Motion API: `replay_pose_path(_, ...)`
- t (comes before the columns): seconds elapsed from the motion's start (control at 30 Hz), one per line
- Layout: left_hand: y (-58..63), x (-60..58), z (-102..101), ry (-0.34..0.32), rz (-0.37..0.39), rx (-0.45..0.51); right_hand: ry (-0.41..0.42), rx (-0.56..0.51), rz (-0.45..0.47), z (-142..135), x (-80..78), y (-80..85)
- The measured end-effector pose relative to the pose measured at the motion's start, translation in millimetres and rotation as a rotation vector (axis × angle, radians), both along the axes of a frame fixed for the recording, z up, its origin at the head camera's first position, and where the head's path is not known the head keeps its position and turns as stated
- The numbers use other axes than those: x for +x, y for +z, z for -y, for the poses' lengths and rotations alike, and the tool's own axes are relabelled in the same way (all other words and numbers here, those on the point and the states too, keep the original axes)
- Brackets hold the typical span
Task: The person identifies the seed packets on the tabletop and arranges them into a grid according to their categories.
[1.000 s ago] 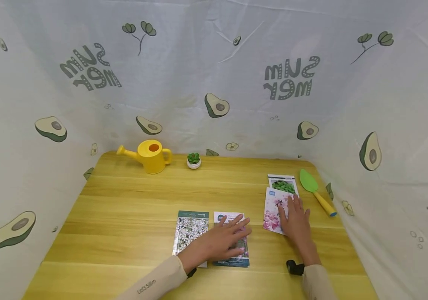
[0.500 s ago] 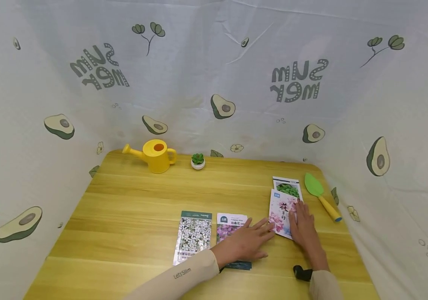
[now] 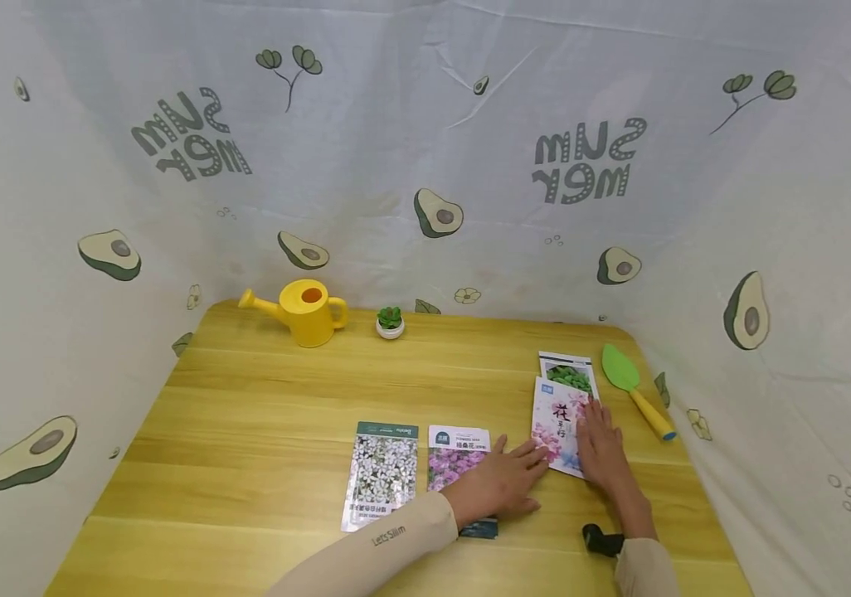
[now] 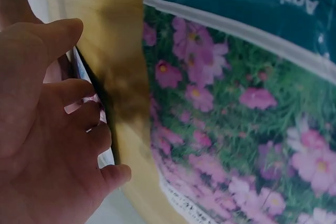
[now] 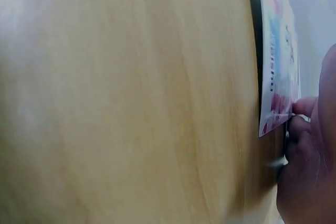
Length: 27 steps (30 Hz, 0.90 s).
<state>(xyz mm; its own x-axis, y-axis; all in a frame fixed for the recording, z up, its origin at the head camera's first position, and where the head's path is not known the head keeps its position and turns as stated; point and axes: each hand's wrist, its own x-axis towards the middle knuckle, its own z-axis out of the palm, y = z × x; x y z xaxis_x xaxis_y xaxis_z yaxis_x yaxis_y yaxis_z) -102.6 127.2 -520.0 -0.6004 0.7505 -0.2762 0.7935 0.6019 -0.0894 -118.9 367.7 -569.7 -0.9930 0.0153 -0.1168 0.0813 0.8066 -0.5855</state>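
Observation:
A flower seed packet [image 3: 556, 419] with pink blossoms lies at the right of the table, overlapping a green-leaf seed packet [image 3: 569, 377] behind it. My left hand [image 3: 498, 482] has its fingers spread, fingertips right at the pink packet's left edge. On the packet's opposite edge rests my right hand [image 3: 603, 446], fingers mostly straight; in the right wrist view its fingertips [image 5: 302, 107] touch the packet's side. Beneath my left forearm is a purple-flower seed packet [image 3: 451, 464], partly hidden. Pink cosmos on a teal-ended packet [image 4: 236, 103] fill the left wrist view.
A white-flower seed packet [image 3: 384, 468] lies left of the purple one. Along the back stand a yellow watering can [image 3: 309, 315] and a small potted succulent [image 3: 390, 323]. A green trowel [image 3: 623, 371] with a yellow handle lies at the right edge, near the printed curtain [image 3: 366, 149].
My left hand has moved right, off the purple-flower packet, to the pink packet's left edge. My right hand has stayed on that packet's right side. The head view has shifted slightly.

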Motion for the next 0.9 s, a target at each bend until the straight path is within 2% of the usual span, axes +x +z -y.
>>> replay_pose_path(0.3,-4.1,-4.4,-0.1,0.015,0.052,0.02,-0.064,-0.016,0.083,-0.5,-3.2,1.8)
replay_pose_path(0.53,-2.1,-3.7,-1.3,-0.001,0.006,-0.021,-0.081,-0.026,0.098,-0.9,-2.3,4.7)
replay_pose_path(0.9,-1.9,-7.8,-1.3,0.033,-0.015,-0.022,-0.072,-0.022,0.088,-0.9,-2.9,3.2)
